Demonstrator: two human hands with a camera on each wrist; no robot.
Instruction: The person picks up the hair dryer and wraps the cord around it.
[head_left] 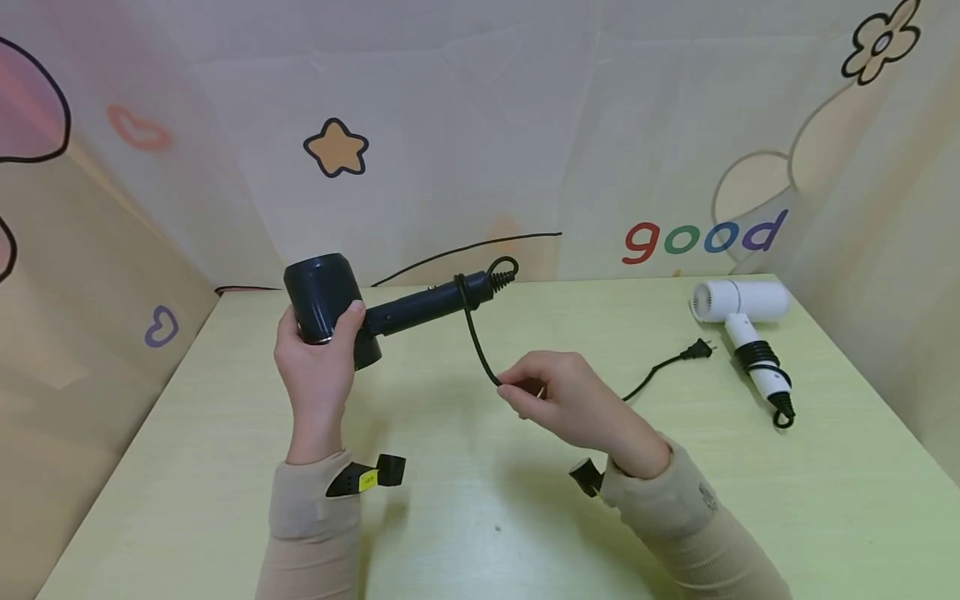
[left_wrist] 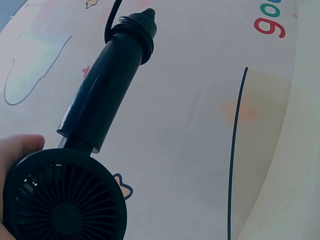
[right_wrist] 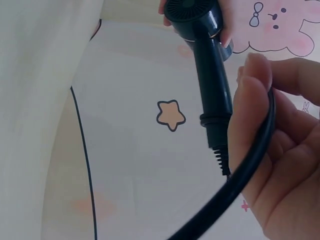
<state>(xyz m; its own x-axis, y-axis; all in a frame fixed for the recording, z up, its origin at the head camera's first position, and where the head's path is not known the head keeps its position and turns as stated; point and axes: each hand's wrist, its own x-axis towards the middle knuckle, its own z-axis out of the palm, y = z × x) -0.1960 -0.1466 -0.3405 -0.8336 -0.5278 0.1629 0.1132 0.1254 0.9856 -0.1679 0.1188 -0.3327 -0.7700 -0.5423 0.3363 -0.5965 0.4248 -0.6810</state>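
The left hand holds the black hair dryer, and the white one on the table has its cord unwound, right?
No, the head view shows the white hair dryer with its cord wound round its handle. The left hand does hold the black hair dryer.

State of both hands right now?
Left hand: closed, holding the black hair dryer.
Right hand: closed, pinching that dryer's cord.
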